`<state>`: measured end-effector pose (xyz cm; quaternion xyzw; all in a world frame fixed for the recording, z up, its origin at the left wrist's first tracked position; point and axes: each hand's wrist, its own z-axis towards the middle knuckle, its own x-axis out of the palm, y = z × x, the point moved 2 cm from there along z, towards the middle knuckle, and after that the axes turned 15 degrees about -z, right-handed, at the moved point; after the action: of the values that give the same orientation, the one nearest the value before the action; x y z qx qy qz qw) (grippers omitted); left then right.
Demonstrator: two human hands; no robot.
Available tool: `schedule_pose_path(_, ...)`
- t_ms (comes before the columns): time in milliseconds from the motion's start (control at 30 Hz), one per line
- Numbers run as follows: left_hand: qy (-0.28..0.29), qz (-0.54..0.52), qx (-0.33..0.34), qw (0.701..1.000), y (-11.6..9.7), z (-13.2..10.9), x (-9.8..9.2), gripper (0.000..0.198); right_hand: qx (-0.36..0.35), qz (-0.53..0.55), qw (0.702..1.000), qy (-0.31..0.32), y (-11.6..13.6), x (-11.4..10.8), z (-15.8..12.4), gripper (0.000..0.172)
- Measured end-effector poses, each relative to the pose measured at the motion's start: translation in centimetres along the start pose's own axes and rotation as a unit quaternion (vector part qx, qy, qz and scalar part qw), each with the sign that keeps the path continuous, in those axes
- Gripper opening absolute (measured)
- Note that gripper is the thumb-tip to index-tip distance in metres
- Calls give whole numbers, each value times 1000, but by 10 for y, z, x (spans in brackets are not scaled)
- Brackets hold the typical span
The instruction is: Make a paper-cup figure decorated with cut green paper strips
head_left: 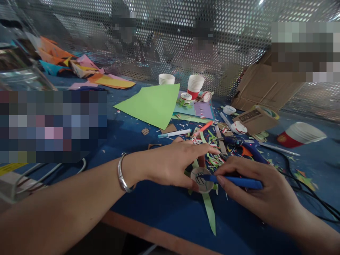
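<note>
My right hand (pixel 255 187) grips a blue marker (pixel 243 181), its tip touching the face of a small round piece (pixel 198 182) that looks like a cut-off paper cup bottom. Dark lines are drawn on that white face. Thumb and fingers of my left hand (pixel 176 163) hold the cup bottom by its edge; some fingertips are hidden behind it. Pointed green paper strips (pixel 209 212) stick out from around the piece, one towards the table's front edge. A silver bangle (pixel 123 173) is on my left wrist.
Paper scraps (pixel 215 161) litter the blue table behind my hands. Further back lie a green sheet (pixel 151 104), stacked cups (pixel 195 86), a white marker (pixel 175 133) and cardboard (pixel 255 120). At right are a blue-handled tool (pixel 255 150), black cables (pixel 292 177) and more cups (pixel 302 134).
</note>
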<state>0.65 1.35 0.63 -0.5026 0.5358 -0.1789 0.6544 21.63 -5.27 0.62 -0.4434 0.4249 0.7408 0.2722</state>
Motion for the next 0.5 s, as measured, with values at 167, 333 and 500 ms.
schedule_pose_path(167, 2, -8, 2, 1000, 1, 0, 0, 83, 14, -23, 999, -20, -7, -1, 0, 11)
schedule_pose_path(333, -1, -6, -2, 1000, 1, 0, 0, 83, 4, -33, 999, -26, -5, -5, -1, 10)
schedule_pose_path(500, 5, -5, -3, 1000, -1, 0, -1, 82, -9, -8, 1000, -18, 2, -3, -3, 9)
